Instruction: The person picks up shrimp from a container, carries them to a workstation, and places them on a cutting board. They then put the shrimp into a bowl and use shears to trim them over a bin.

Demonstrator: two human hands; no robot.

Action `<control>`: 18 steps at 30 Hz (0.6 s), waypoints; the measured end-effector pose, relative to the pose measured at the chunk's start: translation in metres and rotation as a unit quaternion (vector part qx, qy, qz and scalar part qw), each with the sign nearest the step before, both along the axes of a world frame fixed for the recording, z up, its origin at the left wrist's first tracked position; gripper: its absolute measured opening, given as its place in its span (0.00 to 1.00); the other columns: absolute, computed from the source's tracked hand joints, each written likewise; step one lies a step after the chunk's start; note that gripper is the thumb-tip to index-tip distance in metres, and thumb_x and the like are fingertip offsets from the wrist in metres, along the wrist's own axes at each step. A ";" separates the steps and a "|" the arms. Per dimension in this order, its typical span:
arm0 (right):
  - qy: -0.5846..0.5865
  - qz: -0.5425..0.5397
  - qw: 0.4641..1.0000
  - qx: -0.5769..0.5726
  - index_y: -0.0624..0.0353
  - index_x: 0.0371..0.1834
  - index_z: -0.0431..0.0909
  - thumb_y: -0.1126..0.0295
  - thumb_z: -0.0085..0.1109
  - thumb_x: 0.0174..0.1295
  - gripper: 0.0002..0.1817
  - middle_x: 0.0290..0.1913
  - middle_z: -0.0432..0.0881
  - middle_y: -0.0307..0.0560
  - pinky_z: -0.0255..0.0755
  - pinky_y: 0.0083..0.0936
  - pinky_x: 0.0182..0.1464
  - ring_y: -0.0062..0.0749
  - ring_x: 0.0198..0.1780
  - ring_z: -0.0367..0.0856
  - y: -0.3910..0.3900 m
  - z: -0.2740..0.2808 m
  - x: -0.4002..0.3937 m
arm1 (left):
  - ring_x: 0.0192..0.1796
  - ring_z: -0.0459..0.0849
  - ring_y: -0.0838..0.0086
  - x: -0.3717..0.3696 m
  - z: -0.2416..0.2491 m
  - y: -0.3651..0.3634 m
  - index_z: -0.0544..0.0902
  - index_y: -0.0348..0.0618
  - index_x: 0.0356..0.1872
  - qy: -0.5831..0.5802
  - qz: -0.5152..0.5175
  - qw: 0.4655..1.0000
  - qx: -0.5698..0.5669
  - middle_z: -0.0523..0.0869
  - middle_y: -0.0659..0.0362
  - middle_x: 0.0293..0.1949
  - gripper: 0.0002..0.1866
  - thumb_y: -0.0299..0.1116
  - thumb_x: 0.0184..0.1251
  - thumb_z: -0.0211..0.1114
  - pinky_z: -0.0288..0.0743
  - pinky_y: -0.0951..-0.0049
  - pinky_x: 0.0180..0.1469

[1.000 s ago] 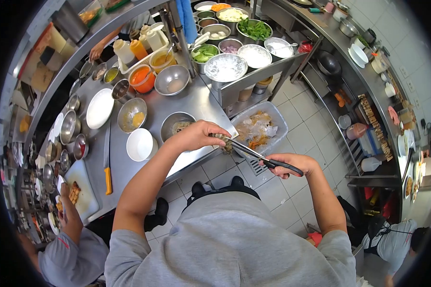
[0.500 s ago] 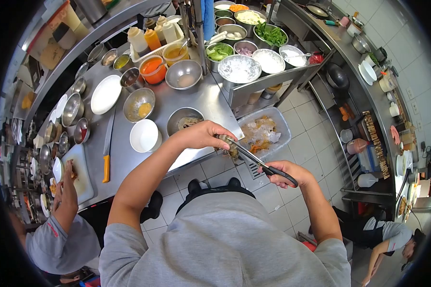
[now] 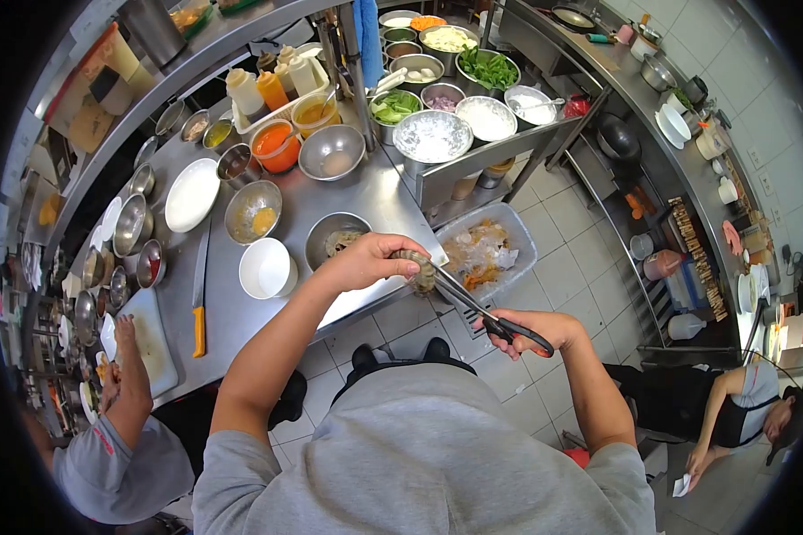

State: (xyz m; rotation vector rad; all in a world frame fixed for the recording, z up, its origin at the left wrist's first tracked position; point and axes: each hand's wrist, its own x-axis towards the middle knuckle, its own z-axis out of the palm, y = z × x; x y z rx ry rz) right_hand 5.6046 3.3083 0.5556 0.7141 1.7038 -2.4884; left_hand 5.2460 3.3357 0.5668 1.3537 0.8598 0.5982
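My left hand grips a raw prawn between thumb and fingers, just past the table's front corner. My right hand is wrapped round the black handles of long scissors. The blades point up-left and their tips reach the prawn; the handles stand somewhat apart. Behind my left wrist, a steel bowl on the table holds more grey prawns, partly hidden by my hand. Below and beyond the scissors, a grey plastic tub near the floor contains orange-brown scraps and clear plastic or ice.
A white bowl, a yellow-handled knife and a cutting board share the steel table. A co-worker works at the left; another person bends at the right. Ingredient pots stand beyond the tub.
The scissors' handles have spread apart, and the prawn shows more clearly in my left hand. The person at the right has shifted and now has a small white item in hand.
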 end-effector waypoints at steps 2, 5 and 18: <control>0.002 0.002 0.999 -0.035 0.54 0.74 0.60 0.76 0.58 0.53 0.40 0.38 0.68 0.36 0.71 0.18 0.37 0.19 0.35 0.69 -0.001 0.000 -0.002 | 0.43 0.82 0.82 0.000 0.006 -0.001 0.83 0.38 0.55 0.023 -0.016 0.999 0.014 0.87 0.64 0.40 0.14 0.29 0.71 0.66 0.77 0.77 0.48; 0.067 -0.021 0.994 -0.081 0.57 0.73 0.61 0.75 0.56 0.53 0.39 0.37 0.69 0.36 0.71 0.18 0.36 0.19 0.34 0.69 0.000 -0.003 -0.006 | 0.42 0.82 0.82 -0.001 0.008 0.000 0.83 0.38 0.55 0.025 -0.023 0.999 0.015 0.87 0.64 0.40 0.14 0.29 0.71 0.66 0.77 0.77 0.47; 0.024 -0.053 0.998 -0.037 0.59 0.70 0.65 0.48 0.70 0.61 0.40 0.34 0.72 0.35 0.67 0.17 0.32 0.17 0.28 0.70 -0.007 0.009 -0.027 | 0.41 0.84 0.81 -0.006 0.011 -0.006 0.84 0.39 0.55 0.028 -0.059 0.998 -0.004 0.88 0.62 0.40 0.15 0.32 0.71 0.67 0.80 0.76 0.48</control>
